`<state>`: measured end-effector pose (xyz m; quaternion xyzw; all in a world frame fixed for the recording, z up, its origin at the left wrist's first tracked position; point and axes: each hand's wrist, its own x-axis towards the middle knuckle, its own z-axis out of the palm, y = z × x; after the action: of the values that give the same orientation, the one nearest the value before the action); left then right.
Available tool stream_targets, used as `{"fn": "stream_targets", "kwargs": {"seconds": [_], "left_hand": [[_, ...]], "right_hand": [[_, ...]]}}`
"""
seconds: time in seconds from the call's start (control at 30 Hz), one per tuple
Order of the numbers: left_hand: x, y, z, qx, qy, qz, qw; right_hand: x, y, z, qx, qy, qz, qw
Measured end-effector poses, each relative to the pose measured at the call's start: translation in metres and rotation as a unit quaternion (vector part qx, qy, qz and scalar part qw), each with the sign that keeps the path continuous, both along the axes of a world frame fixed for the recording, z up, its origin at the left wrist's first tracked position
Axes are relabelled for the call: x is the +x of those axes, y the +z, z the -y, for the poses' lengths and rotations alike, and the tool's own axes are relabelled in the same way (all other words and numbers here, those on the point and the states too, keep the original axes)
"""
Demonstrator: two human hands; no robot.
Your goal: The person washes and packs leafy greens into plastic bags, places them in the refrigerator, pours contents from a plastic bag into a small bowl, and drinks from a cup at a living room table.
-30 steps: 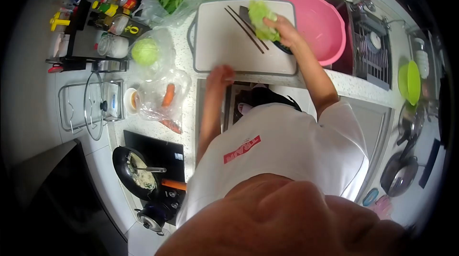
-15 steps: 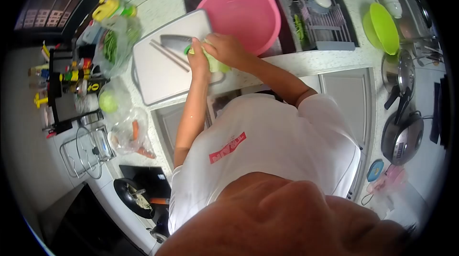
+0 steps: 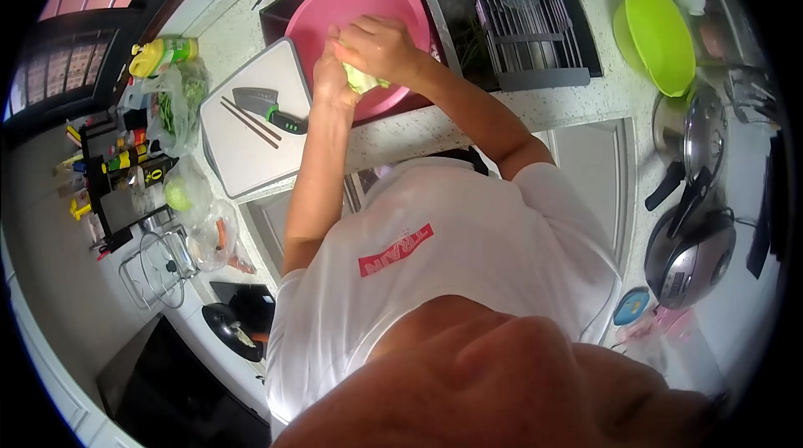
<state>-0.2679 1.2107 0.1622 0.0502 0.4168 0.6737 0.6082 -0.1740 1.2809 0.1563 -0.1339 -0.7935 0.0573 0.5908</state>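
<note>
Over the pink basin (image 3: 305,17), both my hands are closed around a pale green piece of cabbage (image 3: 365,80). My left hand (image 3: 333,80) grips it from the left, and my right hand (image 3: 382,46) wraps over its top and right side. Much of the cabbage is hidden by the fingers. Left of the basin, a white cutting board (image 3: 251,165) overlaps the counter edge. On it lie a knife (image 3: 258,102) with a black and green handle and a pair of chopsticks (image 3: 251,122).
A dish rack (image 3: 535,30) occupies the right sink, with a green bowl (image 3: 657,38) farther right. Bagged green vegetables (image 3: 177,109) and bagged carrots (image 3: 219,235) line the left counter. A frying pan (image 3: 227,331) sits lower left, a rice cooker (image 3: 690,260) at right.
Both hands have carried the cabbage up from the cutting board's right edge to over the pink basin. The knife's handle now shows in full. The camera view has shifted slightly.
</note>
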Motion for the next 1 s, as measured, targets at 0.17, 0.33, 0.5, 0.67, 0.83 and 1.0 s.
{"fn": "stream_targets", "kwargs": {"seconds": [0.17,0.33,0.5,0.67,0.83,1.0], "left_hand": [[-0.007,-0.006,-0.002,-0.102,-0.085,0.008,0.991],[0.003,0.02,0.019,-0.076,-0.24,0.149,0.956],[0.009,-0.011,0.004,-0.037,-0.128,0.132,0.982],[-0.02,-0.061,0.002,0.0,-0.104,0.051,0.993],[-0.008,-0.004,0.011,-0.026,-0.059,-0.019,0.998],[0.01,-0.005,0.027,0.065,-0.087,-0.146,0.983]], "right_hand": [[0.012,0.012,-0.017,0.126,0.151,0.066,0.978],[0.025,0.023,-0.018,0.26,0.307,0.172,0.899],[0.009,0.03,-0.026,0.03,0.237,0.012,0.971],[-0.007,0.04,-0.019,-0.517,0.223,-0.335,0.756],[-0.014,0.008,0.004,-0.476,0.152,-0.061,0.864],[-0.026,-0.016,0.005,-0.4,0.076,-0.021,0.913]]}}
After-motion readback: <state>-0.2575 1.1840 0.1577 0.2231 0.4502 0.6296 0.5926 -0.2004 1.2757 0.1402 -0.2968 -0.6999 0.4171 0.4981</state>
